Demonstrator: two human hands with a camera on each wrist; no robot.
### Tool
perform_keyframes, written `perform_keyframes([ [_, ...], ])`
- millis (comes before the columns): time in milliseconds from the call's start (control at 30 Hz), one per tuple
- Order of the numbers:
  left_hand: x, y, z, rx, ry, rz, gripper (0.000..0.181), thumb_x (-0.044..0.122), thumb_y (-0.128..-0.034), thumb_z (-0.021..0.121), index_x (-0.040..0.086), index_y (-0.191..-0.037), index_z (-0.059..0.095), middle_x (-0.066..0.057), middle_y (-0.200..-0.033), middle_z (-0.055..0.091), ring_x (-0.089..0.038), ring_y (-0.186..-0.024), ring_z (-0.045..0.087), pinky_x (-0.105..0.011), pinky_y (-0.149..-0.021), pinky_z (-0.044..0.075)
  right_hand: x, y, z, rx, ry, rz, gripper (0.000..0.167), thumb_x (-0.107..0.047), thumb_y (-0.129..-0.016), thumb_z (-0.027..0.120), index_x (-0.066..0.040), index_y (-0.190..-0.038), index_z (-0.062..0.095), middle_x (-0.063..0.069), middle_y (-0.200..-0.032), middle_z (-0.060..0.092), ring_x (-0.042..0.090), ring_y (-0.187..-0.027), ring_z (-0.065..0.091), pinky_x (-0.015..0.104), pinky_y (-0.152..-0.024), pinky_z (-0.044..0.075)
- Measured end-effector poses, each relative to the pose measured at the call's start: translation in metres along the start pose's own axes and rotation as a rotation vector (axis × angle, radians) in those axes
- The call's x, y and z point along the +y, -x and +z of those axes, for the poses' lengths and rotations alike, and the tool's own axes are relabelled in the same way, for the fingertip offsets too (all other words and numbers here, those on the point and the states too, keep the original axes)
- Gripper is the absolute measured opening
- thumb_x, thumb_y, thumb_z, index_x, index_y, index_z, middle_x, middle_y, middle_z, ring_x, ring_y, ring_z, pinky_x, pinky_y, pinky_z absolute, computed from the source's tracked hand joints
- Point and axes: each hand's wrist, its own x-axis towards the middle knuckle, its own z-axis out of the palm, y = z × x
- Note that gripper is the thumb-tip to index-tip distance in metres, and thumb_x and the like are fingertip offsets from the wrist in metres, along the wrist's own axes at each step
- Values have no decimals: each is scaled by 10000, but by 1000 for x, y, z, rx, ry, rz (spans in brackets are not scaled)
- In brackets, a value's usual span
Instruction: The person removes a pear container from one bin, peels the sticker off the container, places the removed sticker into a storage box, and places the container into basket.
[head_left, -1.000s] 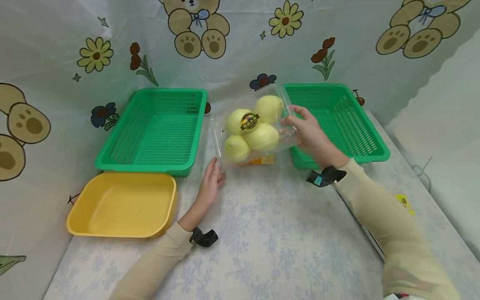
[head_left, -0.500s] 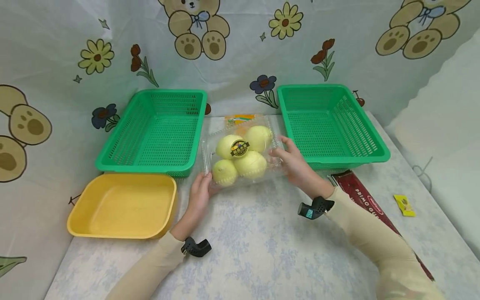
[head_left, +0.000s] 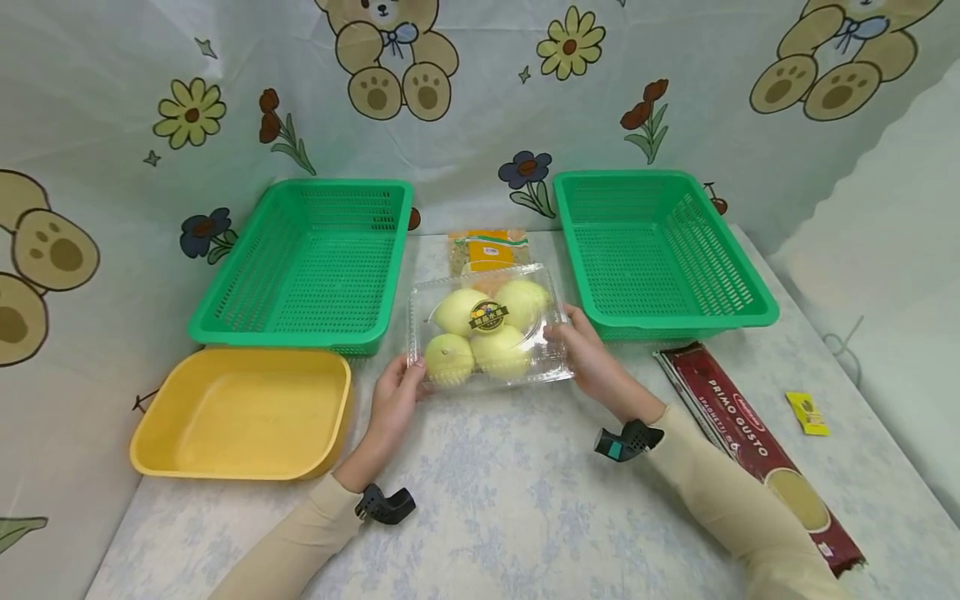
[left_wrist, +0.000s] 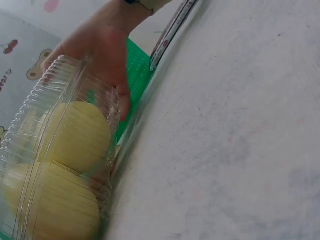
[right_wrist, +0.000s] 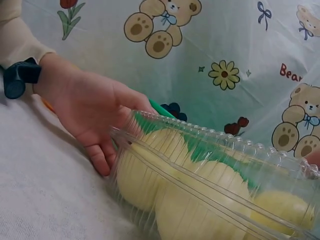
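Note:
A clear plastic clamshell box (head_left: 427,293) holds several pale yellow round fruits (head_left: 501,354), with a black and gold sticker (head_left: 488,316) on its lid. My left hand (head_left: 393,396) grips the box's near left corner, thumb on top and fingers below. At the right end, my right hand (head_left: 600,367) holds the edge, its thumb over the rim. In the left wrist view the right hand (left_wrist: 102,50) shows behind the box; in the right wrist view the left hand (right_wrist: 92,110) lies against the end wall. The box is low over the table; whether it touches I cannot tell.
Green baskets stand at the back left (head_left: 330,283) and back right (head_left: 667,250). A yellow tub (head_left: 247,417) sits at left. Behind the box lies an orange-labelled pouch (head_left: 489,248). A red spaghetti pack (head_left: 750,442) and small yellow packet (head_left: 807,413) lie at right.
The fruit box has come down and nearer from beside the right basket to the table's middle. My left hand has taken hold of its left corner. The pouch and spaghetti pack are now uncovered.

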Motion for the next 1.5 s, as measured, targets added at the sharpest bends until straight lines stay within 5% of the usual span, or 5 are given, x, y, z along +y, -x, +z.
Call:
perform_keyframes([
  [267, -1, 0, -1, 20, -34, 23, 331, 124, -1019, 548, -96, -1265, 559, -113, -1050, 614, -41, -813, 602, -206, -730, 564, 15, -2, -3, 51, -2, -65, 567, -124, -968, 496, -57, -1506, 329, -41, -1045, 519, 121, -897, 524, 258, -775, 461],
  [567, -6, 5, 1, 25, -34, 58, 327, 86, -985, 591, -71, -1265, 530, -122, -1047, 605, -69, -806, 600, -191, -710, 566, 33, -5, -4, 196, 17, -154, 368, -120, -974, 525, 60, -1294, 491, -68, -935, 551, 34, -820, 546, 188, -697, 488],
  [833, -13, 8, 0, 24, -23, 125, 295, 57, -981, 549, -87, -1234, 509, -78, -990, 573, -21, -773, 549, -176, -675, 514, 47, -7, -10, 246, -9, -188, 149, -215, -1032, 468, -75, -1040, 519, -97, -803, 466, 37, -709, 429, 187, -627, 394],
  [1133, -19, 7, -3, 59, 6, 235, 101, 32, -951, 487, -55, -934, 536, 51, -773, 477, -52, -705, 464, -192, -660, 409, 55, -10, -14, 250, -106, -167, 419, -280, -1073, 449, -172, -668, 468, -83, -567, 481, 65, -518, 462, 223, -523, 428],
  [1500, -18, 3, -5, 107, 40, 187, 319, 77, -996, 484, 48, -679, 465, 65, -619, 399, -55, -601, 394, -195, -563, 349, 59, -11, -16, 226, -144, -150, 582, -225, -1079, 427, -166, -499, 432, -78, -435, 429, 74, -397, 401, 216, -424, 363],
])
